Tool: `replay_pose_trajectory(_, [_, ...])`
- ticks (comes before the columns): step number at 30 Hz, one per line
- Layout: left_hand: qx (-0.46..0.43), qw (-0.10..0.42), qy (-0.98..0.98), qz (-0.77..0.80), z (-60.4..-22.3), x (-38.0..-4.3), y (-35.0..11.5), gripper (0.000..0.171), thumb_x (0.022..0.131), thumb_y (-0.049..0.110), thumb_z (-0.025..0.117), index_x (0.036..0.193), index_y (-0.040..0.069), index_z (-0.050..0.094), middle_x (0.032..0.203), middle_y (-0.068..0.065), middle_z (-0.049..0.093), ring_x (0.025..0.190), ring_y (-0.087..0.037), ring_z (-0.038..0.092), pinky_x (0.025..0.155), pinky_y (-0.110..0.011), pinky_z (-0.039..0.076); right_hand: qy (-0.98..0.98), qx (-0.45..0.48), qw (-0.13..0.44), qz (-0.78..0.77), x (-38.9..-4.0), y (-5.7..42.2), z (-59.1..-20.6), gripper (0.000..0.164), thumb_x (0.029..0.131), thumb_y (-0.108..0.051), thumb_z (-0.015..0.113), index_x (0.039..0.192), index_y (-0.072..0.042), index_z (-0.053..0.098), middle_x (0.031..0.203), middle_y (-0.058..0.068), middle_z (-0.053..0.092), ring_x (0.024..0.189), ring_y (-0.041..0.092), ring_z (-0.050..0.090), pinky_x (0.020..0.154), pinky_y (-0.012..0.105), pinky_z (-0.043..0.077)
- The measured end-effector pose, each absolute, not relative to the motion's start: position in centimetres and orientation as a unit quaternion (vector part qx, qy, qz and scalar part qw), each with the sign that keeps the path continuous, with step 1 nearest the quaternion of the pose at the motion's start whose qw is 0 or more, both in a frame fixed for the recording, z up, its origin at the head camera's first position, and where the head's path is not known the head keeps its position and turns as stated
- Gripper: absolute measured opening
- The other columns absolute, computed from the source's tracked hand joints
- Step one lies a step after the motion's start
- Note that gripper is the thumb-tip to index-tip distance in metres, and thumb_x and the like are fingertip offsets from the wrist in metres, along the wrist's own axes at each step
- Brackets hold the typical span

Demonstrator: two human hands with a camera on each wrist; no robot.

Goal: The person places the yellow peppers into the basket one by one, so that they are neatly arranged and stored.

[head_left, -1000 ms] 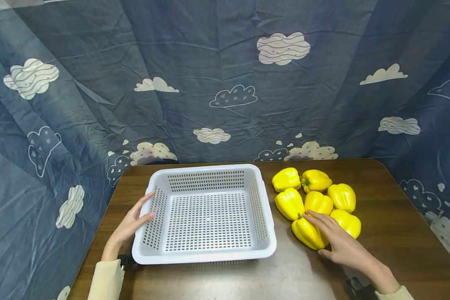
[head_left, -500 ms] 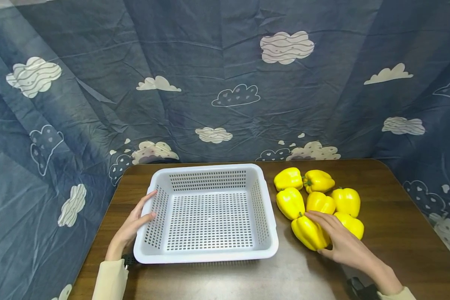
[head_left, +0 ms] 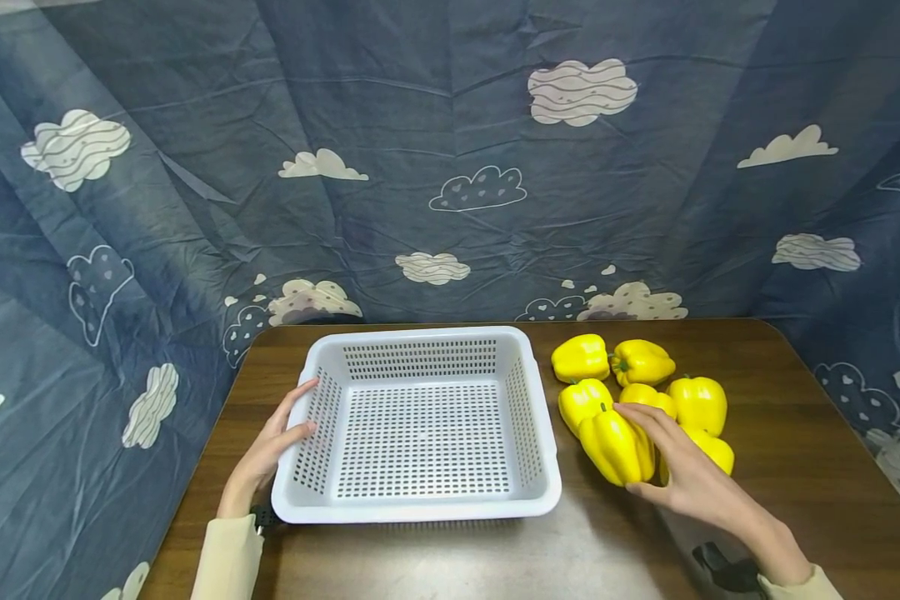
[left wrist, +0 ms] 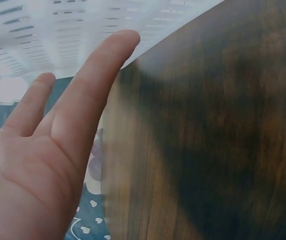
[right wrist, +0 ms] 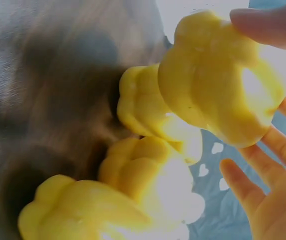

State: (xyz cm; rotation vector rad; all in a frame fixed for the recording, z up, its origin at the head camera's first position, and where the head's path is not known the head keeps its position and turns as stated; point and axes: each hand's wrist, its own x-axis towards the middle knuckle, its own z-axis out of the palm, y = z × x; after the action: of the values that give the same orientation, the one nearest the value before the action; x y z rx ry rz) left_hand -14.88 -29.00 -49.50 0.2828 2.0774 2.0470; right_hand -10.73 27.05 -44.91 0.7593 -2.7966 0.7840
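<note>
My right hand (head_left: 686, 475) grips a yellow bell pepper (head_left: 617, 447) between thumb and fingers, slightly above the table. In the right wrist view the held bell pepper (right wrist: 218, 75) sits between the thumb and the outstretched fingers, its lobed end towards the camera. At the left side of a white perforated plastic basket (head_left: 420, 510), my left hand (head_left: 266, 450) rests with extended fingers and thumb over the rim. The left wrist view has the thumb (left wrist: 90, 85) straight against the basket's slotted wall (left wrist: 83, 40). Bare floor shows inside the basket.
Several other yellow bell peppers (head_left: 581, 358) lie clustered behind and beside the held one, to the right of the basket. The brown wooden table (head_left: 780, 450) ends at a dark blue curtain (head_left: 465, 242) with cloud prints.
My right hand has closed on the nearest bell pepper and raised it a little, tilting it. The left hand stays at the basket's rim. The head view has shifted slightly.
</note>
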Motion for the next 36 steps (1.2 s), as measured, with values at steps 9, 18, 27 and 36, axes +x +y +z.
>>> replay_pose_trajectory(9, [0.096,0.106,0.702,0.698,-49.5,-14.8,-28.9,0.063,0.096,0.003,0.047,0.152,0.017,0.019,0.153,-0.023,0.010,0.121,-0.048,0.034,0.078,-0.050,0.051,-0.920,0.265,0.102,0.270,-11.9,26.3,-44.0,0.101,0.058,-0.016,0.089,0.145,-0.011,0.037,0.139,0.008,0.039,0.122,0.023,0.038,0.096,0.019,0.033])
replay_pose_trajectory(18, [0.092,0.110,0.699,0.700,-49.6,-14.9,-29.0,0.063,0.096,0.002,0.046,0.152,0.017,0.020,0.153,-0.024,0.011,0.119,-0.048,0.038,0.077,-0.052,0.051,-0.910,0.279,0.105,0.290,-12.9,25.1,-42.6,0.098,0.064,-0.020,0.088,0.146,-0.010,0.036,0.137,0.011,0.040,0.121,0.030,0.039,0.092,0.047,0.041])
replay_pose_trajectory(27, [0.090,0.114,0.699,0.700,-49.5,-15.0,-29.1,0.064,0.096,0.002,0.047,0.151,0.017,0.020,0.153,-0.023,0.011,0.120,-0.049,0.036,0.077,-0.052,0.051,-0.906,0.277,0.083,0.308,-13.9,23.2,-41.7,0.099,0.067,-0.023,0.087,0.148,-0.013,0.032,0.139,0.015,0.037,0.121,0.037,0.040,0.089,0.065,0.039])
replay_pose_trajectory(36, [0.086,0.115,0.699,0.701,-49.4,-14.9,-28.9,0.065,0.095,0.001,0.047,0.151,0.017,0.020,0.153,-0.023,0.010,0.121,-0.050,0.036,0.077,-0.054,0.051,-0.902,0.283,0.069,0.318,-14.8,21.0,-41.0,0.096,0.068,-0.029,0.085,0.146,-0.011,0.033,0.142,0.012,0.036,0.125,0.033,0.037,0.095,0.061,0.037])
